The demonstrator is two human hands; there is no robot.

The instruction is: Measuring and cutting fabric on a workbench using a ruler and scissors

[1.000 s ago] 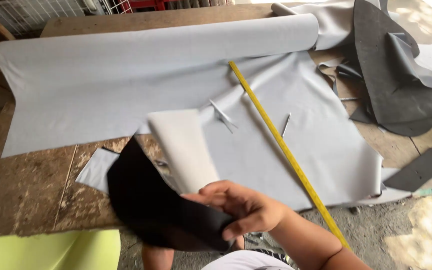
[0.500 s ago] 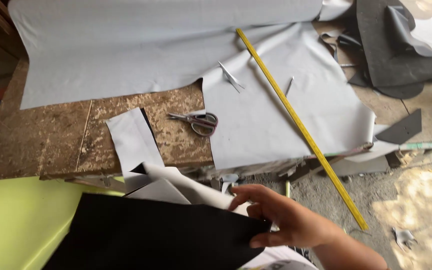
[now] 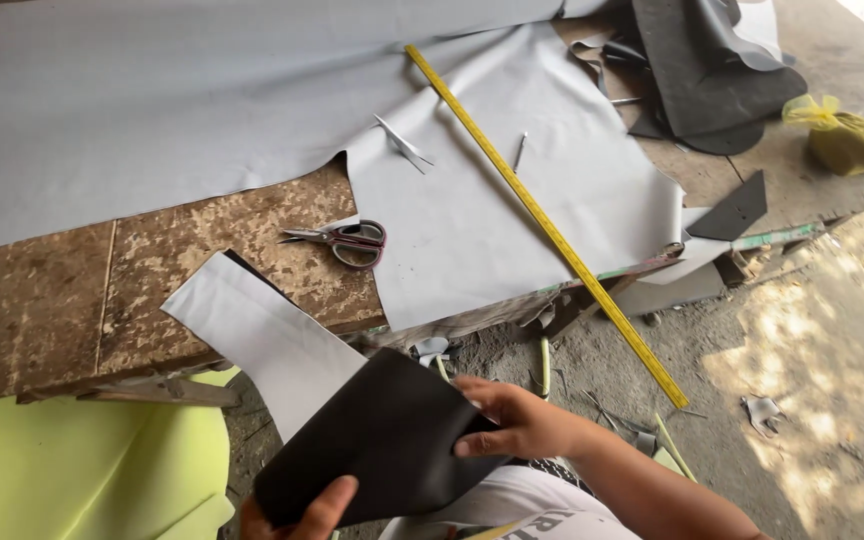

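I see the black sheet [image 3: 382, 440] now pulled lower since earlier; right hand [image 3: 512, 425] and left hand [image 3: 302, 510], both pinching it; 1 scissors [image 3: 347, 240] uncovered.

The black sheet [image 3: 382, 440] is flat, matte and slightly curved, held low in front of the desk edge. A pale grey strip [image 3: 262, 335] lies under it, reaching up onto the desk.
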